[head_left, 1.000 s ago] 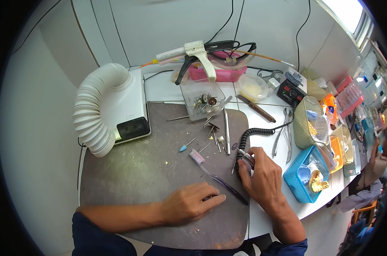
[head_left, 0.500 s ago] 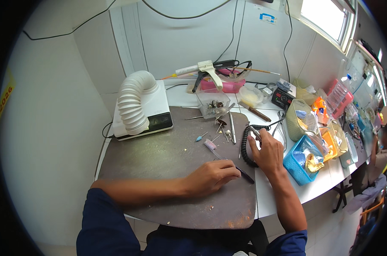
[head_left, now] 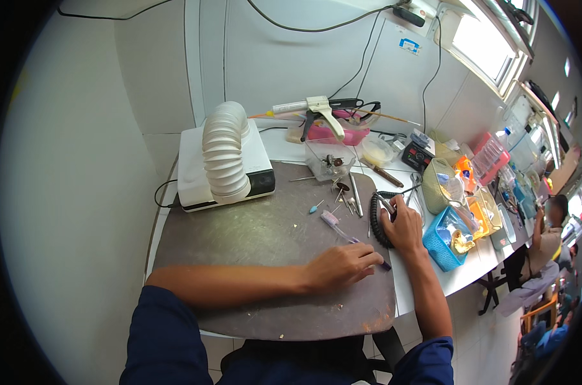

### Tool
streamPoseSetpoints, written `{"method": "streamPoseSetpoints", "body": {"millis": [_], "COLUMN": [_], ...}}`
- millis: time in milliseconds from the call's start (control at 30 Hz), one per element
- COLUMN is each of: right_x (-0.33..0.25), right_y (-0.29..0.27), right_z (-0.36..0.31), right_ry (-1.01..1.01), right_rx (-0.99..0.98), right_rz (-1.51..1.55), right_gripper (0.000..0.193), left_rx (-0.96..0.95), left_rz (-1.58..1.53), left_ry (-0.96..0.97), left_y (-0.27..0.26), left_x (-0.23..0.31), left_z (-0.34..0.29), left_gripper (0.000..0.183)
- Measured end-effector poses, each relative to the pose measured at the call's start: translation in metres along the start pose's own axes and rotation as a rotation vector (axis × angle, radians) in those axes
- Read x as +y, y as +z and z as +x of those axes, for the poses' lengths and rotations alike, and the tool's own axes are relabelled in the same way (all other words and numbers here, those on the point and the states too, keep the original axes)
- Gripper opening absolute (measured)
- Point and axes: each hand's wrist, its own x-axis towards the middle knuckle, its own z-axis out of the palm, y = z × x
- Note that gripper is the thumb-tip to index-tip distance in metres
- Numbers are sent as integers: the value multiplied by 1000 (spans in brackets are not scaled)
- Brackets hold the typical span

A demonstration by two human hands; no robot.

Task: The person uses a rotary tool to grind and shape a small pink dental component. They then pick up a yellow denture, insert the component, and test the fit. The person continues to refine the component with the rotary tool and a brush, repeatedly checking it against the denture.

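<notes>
- Right hand (head_left: 404, 229): gripping a rotary handpiece (head_left: 386, 204) over the right edge of the table mat (head_left: 239, 237).
- Left hand (head_left: 343, 265): half-curled over the toothbrush (head_left: 330, 219), nearer the front edge; cannot tell if gripping.

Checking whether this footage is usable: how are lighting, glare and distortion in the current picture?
Head view: the window blows out to white; the grey-brown mat carries a soft sheen; fisheye curves the edge of the white table; the far-right background looks soft.

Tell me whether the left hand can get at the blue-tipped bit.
Likely yes: mostly bare mat lies between the left hand and the blue-tipped bit, with the toothbrush just right of that path.
</notes>
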Motion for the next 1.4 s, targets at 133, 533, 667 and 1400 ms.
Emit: {"method": "streamPoseSetpoints", "body": {"millis": [133, 533, 667, 1400], "right_x": [-1, 8, 1, 3], "right_y": [-4, -16, -20, -27], "right_z": [-1, 3, 2, -8], "right_ry": [-2, -108, -117, -208], "right_rx": [-14, 211, 171, 184], "right_rz": [67, 117, 150, 218], "right_gripper": [20, 27, 23, 20], "left_rx": [-9, 253, 298, -510], "left_rz": [63, 614, 746, 709], "left_ry": [-6, -185, -226, -818], "left_y": [-8, -98, -112, -117], "left_x": [-3, -63, -86, -184], "left_z": [-4, 38, 67, 130], "left_gripper": [15, 15, 7, 19]}}
